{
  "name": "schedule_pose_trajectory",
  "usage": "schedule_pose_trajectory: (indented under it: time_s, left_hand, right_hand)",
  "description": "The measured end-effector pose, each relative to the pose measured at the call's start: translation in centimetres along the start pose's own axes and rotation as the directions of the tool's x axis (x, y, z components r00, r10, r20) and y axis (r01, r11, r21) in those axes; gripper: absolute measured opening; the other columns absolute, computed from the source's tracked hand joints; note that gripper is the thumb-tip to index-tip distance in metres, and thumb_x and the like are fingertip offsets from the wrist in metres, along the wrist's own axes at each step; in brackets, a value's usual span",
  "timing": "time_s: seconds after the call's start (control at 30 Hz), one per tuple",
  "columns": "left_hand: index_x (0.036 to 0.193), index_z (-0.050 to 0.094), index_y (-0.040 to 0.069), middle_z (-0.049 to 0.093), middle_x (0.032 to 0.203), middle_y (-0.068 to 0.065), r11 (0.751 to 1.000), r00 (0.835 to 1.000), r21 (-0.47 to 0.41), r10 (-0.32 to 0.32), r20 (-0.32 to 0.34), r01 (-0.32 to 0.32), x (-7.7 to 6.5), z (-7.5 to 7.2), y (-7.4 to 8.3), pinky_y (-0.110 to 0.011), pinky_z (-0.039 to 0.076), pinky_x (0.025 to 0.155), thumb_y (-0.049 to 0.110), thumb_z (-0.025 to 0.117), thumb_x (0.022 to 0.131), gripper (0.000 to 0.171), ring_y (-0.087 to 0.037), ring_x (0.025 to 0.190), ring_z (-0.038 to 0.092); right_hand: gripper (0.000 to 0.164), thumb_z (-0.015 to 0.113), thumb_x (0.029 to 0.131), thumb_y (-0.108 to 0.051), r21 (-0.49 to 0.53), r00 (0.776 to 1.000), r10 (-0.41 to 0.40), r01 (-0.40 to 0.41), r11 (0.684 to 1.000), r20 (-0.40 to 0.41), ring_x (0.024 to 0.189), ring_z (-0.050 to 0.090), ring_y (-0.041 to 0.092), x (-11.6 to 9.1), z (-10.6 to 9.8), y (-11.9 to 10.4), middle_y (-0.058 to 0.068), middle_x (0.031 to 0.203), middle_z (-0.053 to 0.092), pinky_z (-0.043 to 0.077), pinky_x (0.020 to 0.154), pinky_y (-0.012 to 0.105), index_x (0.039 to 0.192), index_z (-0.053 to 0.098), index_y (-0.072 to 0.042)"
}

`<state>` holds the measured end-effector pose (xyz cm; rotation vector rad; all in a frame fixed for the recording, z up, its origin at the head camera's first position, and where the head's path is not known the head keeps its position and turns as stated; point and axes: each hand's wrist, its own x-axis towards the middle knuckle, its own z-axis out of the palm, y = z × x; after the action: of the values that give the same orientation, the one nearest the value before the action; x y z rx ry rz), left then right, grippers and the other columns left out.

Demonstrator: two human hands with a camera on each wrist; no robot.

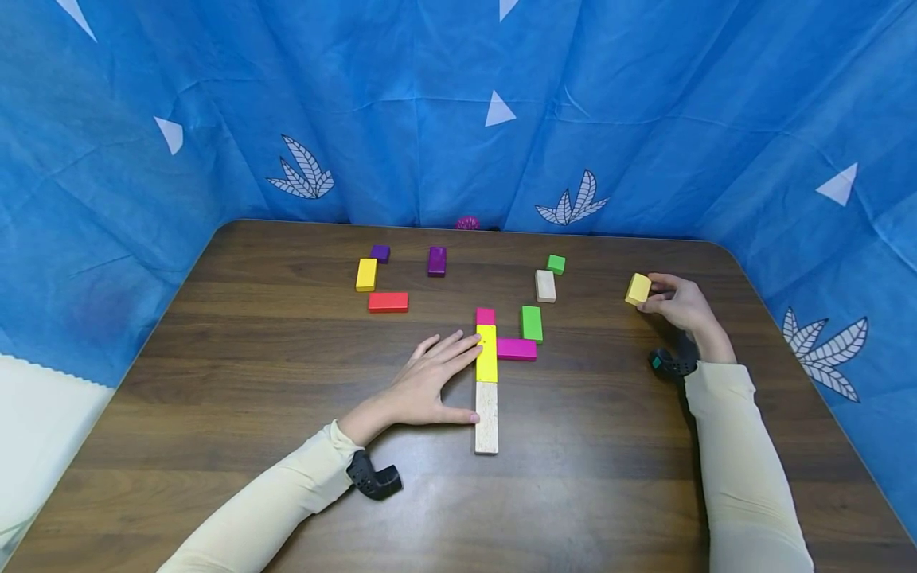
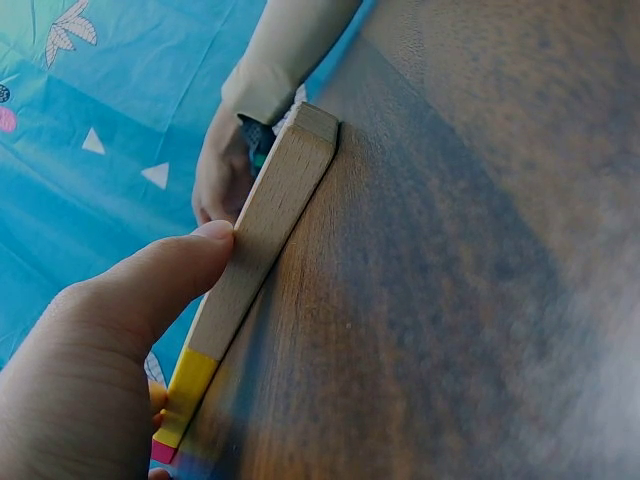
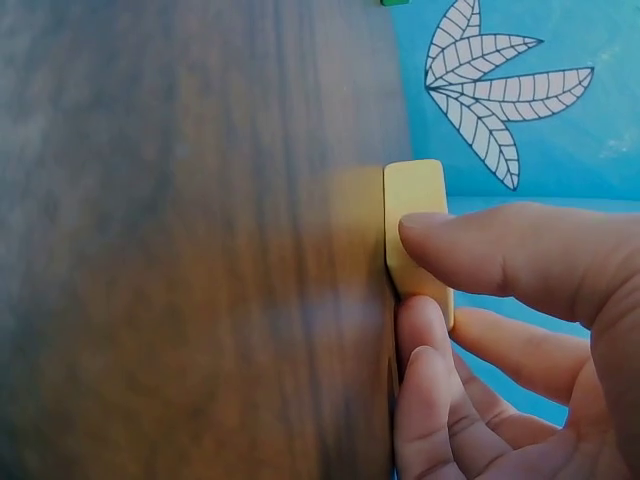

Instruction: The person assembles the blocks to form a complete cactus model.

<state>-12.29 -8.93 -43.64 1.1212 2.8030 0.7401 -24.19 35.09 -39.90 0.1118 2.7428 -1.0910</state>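
Two spots to watch tbh: had the left hand [image 1: 431, 383] spread wide, touching the bright yellow block [image 1: 487, 362] and pale wooden block [image 1: 486, 430] lined up on the table [image 1: 595, 477], and the right hand [image 1: 684, 306] pinching a light yellow block [image 1: 636, 290] toward the right edge. Couldn't tell if lifted. Probably risked skewing that line by pushing too hard, or dropping the pinched one through a loose grip.

Room type: can't tell. Looks like a curtained-off tabletop recording setup: blue leaf-print cloth [image 1: 430, 135] wraps 9 round to 4 o'clock in head view, wood-grain table [image 1: 587, 477] mid-frame, coloured blocks [image 1: 486, 418] on it, black wrist cameras [image 1: 374, 477] at 7 and 4 o'clock.
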Motion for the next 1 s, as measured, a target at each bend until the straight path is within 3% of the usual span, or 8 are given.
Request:
schedule_pose_trajectory:
  time_s: [0.27, 0.5, 0.77, 1.0]
  left_hand:
    - [0.153, 0.034, 0.015, 0.03, 0.161, 0.0, 1.0, 1.0, 0.001, 0.003, -0.006, -0.003, 0.0, 0.0, 0.0, -0.055, 0.015, 0.12, 0.063, 0.07, 0.075, 0.099, -0.028, 0.15, 0.024]
    - [0.153, 0.034, 0.014, 0.03, 0.161, -0.001, 1.0, 1.0, -0.002, 0.007, -0.01, -0.007, 0.0, 0.0, 0.0, -0.055, 0.015, 0.119, 0.063, 0.07, 0.075, 0.099, -0.029, 0.15, 0.024]
    - [0.153, 0.034, 0.014, 0.029, 0.161, 0.0, 1.0, 1.0, 0.001, 0.001, -0.006, -0.001, 0.0, -0.1, 0.1, -0.055, 0.014, 0.12, 0.063, 0.07, 0.075, 0.099, -0.028, 0.15, 0.023]
    - [0.153, 0.034, 0.013, 0.029, 0.161, -0.001, 1.0, 1.0, -0.005, 0.004, -0.001, -0.004, 0.0, -0.1, 0.2, -0.055, 0.014, 0.12, 0.063, 0.07, 0.075, 0.098, -0.029, 0.15, 0.023]
  right_hand:
    - [0.072, 0.068, 0.091, -0.016, 0.009, 1.0, 0.012, -0.012, 1.0, -0.026, 0.109, 0.052, 0.039, -0.1, 0.3, 0.0, 0.033, 0.138, 0.042, 0.044, 0.083, 0.029, 0.147, 0.031, 0.008]
    - [0.071, 0.071, 0.09, -0.022, 0.017, 0.999, -0.014, 0.014, 1.0, -0.043, 0.111, 0.055, 0.036, -0.4, 1.3, -0.8, 0.029, 0.137, 0.047, 0.042, 0.071, 0.011, 0.146, 0.037, 0.004]
    - [0.066, 0.074, 0.087, -0.017, 0.08, 0.99, -0.14, 0.14, 0.987, -0.001, 0.102, 0.056, 0.029, -0.9, 3.4, -4.7, 0.025, 0.125, 0.057, 0.047, 0.069, 0.008, 0.142, 0.044, 0.001]
    - [0.064, 0.076, 0.085, -0.011, 0.177, 0.96, -0.246, 0.221, 0.959, 0.136, 0.102, 0.056, 0.028, -1.7, 5.9, -8.4, 0.023, 0.123, 0.057, 0.049, 0.074, 0.011, 0.141, 0.047, 0.0]
